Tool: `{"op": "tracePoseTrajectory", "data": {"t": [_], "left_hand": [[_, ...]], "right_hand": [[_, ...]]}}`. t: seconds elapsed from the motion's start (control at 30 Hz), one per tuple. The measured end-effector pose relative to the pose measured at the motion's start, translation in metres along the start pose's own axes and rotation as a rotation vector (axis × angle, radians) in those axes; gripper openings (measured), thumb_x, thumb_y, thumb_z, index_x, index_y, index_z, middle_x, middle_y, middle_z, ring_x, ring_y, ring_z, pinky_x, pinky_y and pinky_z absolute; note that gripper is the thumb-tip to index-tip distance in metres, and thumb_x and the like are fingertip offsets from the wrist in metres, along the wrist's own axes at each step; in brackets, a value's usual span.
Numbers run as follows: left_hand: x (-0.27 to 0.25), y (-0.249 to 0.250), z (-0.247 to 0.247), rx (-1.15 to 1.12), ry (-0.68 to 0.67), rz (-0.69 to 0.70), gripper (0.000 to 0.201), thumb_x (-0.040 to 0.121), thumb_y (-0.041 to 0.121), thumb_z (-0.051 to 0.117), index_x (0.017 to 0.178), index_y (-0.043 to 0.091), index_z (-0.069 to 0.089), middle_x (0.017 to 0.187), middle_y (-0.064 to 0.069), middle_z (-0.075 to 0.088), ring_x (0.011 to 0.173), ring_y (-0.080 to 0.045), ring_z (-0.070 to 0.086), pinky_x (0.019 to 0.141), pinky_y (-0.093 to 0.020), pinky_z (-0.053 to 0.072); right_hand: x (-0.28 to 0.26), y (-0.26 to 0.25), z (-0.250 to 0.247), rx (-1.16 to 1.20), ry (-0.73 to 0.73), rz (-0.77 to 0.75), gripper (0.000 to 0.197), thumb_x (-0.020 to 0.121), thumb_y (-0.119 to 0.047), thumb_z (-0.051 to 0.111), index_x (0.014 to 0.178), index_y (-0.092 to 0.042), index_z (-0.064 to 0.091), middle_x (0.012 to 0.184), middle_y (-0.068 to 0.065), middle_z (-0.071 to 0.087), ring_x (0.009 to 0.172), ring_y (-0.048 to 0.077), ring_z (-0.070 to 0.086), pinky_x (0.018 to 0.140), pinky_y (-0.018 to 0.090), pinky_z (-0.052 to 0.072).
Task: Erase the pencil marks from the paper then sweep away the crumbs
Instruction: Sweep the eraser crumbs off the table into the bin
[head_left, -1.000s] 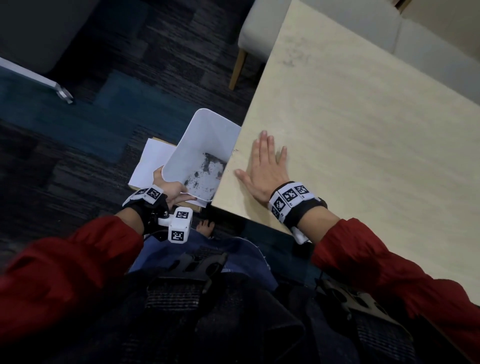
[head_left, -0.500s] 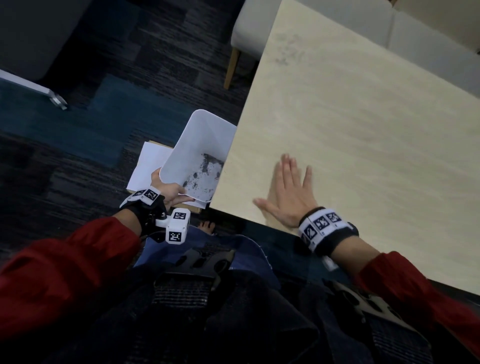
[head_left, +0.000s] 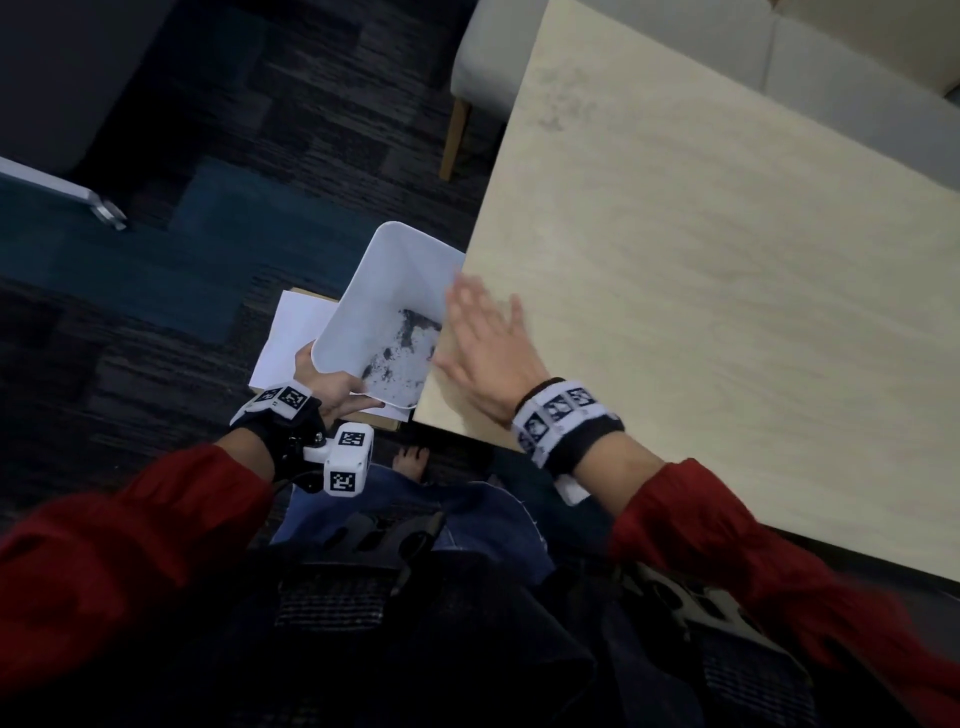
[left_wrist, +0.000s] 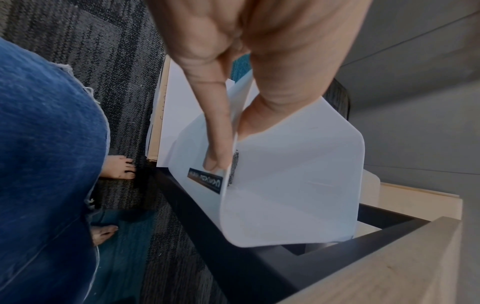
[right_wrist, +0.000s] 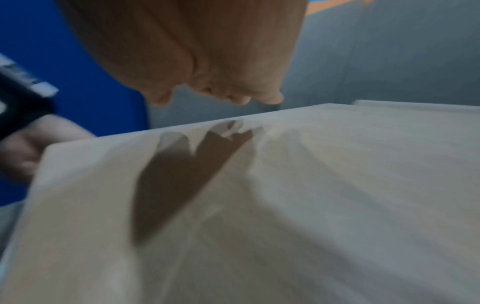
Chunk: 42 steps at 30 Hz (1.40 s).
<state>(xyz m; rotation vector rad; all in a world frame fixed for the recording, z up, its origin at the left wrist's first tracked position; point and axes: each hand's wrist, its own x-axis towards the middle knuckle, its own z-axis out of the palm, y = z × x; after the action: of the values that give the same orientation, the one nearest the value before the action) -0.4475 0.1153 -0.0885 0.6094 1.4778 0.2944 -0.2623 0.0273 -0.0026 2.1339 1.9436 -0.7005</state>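
At the near left corner of the tabletop (head_left: 701, 270), a white bin (head_left: 395, 291) w/ dark crumbs (head_left: 402, 345) inside is held against the edge, below the surface. Paper (head_left: 291, 332) lies under it on a board on the carpet. Right hand (head_left: 491, 345) flat, fingers straight, blurred, at the edge. Left hand (head_left: 324, 387) grips the bin rim.

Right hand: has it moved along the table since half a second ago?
Yes. The right hand has swept left to the table edge, beside the white bin.
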Motion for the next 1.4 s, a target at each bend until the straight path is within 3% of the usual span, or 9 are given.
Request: {"op": "tracePoseTrajectory", "data": {"t": [0.23, 0.57, 0.67, 0.8, 0.97, 1.07, 1.17, 1.3, 1.4], "left_hand": [[0.0, 0.003, 0.0, 0.009, -0.013, -0.008, 0.086, 0.076, -0.028, 0.049, 0.144, 0.019, 0.029, 0.132, -0.012, 0.037, 0.075, -0.036, 0.059, 0.051, -0.039, 0.06], [0.003, 0.001, -0.002, -0.006, 0.0, -0.019, 0.088, 0.073, -0.028, 0.053, 0.144, 0.02, 0.029, 0.134, -0.013, 0.037, 0.087, -0.043, 0.06, 0.05, -0.04, 0.059], [0.001, 0.002, -0.002, 0.012, -0.013, -0.024, 0.086, 0.075, -0.029, 0.05, 0.143, 0.018, 0.03, 0.132, -0.013, 0.038, 0.093, -0.048, 0.06, 0.051, -0.039, 0.059], [0.0, 0.002, -0.004, 0.033, -0.032, -0.021, 0.082, 0.075, -0.028, 0.05, 0.142, 0.017, 0.036, 0.135, -0.016, 0.043, 0.093, -0.049, 0.062, 0.05, -0.036, 0.059], [-0.004, -0.001, -0.004, 0.022, -0.022, -0.019, 0.08, 0.077, -0.028, 0.048, 0.14, 0.019, 0.033, 0.129, -0.013, 0.04, 0.091, -0.046, 0.064, 0.048, -0.034, 0.058], [-0.004, -0.001, -0.005, 0.008, -0.026, -0.015, 0.077, 0.076, -0.028, 0.05, 0.138, 0.016, 0.035, 0.128, -0.017, 0.044, 0.078, -0.043, 0.067, 0.047, -0.034, 0.058], [-0.005, -0.001, -0.005, 0.027, -0.023, -0.017, 0.06, 0.076, -0.029, 0.05, 0.121, 0.01, 0.04, 0.111, -0.017, 0.051, 0.086, -0.046, 0.063, 0.048, -0.037, 0.058], [-0.003, -0.007, -0.006, 0.069, -0.041, -0.011, 0.044, 0.075, -0.029, 0.051, 0.105, 0.003, 0.048, 0.116, -0.021, 0.051, 0.084, -0.051, 0.061, 0.067, -0.053, 0.058], [0.006, -0.017, -0.009, 0.089, 0.006, -0.032, 0.035, 0.08, -0.029, 0.046, 0.096, 0.002, 0.048, 0.11, -0.025, 0.05, 0.068, -0.044, 0.064, 0.052, -0.045, 0.059]], "right_hand": [[-0.029, 0.059, 0.012, 0.053, -0.081, 0.376, 0.079, 0.099, -0.053, 0.019, 0.15, -0.003, -0.013, 0.154, 0.015, -0.029, 0.143, 0.034, -0.023, 0.115, 0.061, 0.0], [0.01, -0.008, 0.001, 0.471, -0.026, -0.111, 0.071, 0.099, -0.025, 0.048, 0.153, -0.012, 0.004, 0.161, 0.007, -0.006, 0.148, 0.022, -0.008, 0.118, 0.042, -0.005], [0.005, 0.042, -0.008, 0.559, 0.262, 0.187, 0.068, 0.099, -0.023, 0.047, 0.154, -0.012, 0.009, 0.161, 0.006, -0.002, 0.149, 0.023, -0.003, 0.12, 0.047, 0.004], [-0.008, 0.085, -0.005, 0.316, 0.118, 0.523, 0.066, 0.1, -0.043, 0.033, 0.154, -0.02, 0.003, 0.16, 0.005, -0.014, 0.147, 0.031, -0.013, 0.117, 0.058, 0.002], [0.001, 0.025, 0.017, 0.14, 0.007, 0.178, 0.064, 0.099, -0.05, 0.03, 0.153, -0.032, 0.001, 0.157, 0.007, -0.025, 0.144, 0.033, -0.023, 0.114, 0.061, -0.006], [0.003, -0.019, 0.016, 0.301, -0.048, -0.031, 0.06, 0.098, -0.037, 0.048, 0.151, -0.027, 0.024, 0.161, 0.008, 0.004, 0.148, 0.029, -0.001, 0.118, 0.053, -0.004], [-0.003, -0.021, 0.012, 0.782, 0.147, -0.072, 0.058, 0.093, -0.009, 0.058, 0.146, -0.018, 0.038, 0.149, 0.006, 0.041, 0.137, 0.023, 0.039, 0.118, 0.036, 0.024], [-0.022, 0.025, 0.005, 0.832, 0.452, 0.208, 0.057, 0.091, -0.001, 0.052, 0.145, -0.016, 0.039, 0.147, 0.009, 0.043, 0.14, 0.02, 0.036, 0.116, 0.033, 0.029], [-0.038, 0.061, 0.006, 0.678, 0.444, 0.382, 0.056, 0.094, -0.004, 0.049, 0.147, -0.016, 0.036, 0.154, 0.006, 0.031, 0.146, 0.021, 0.02, 0.119, 0.039, 0.02]]}}
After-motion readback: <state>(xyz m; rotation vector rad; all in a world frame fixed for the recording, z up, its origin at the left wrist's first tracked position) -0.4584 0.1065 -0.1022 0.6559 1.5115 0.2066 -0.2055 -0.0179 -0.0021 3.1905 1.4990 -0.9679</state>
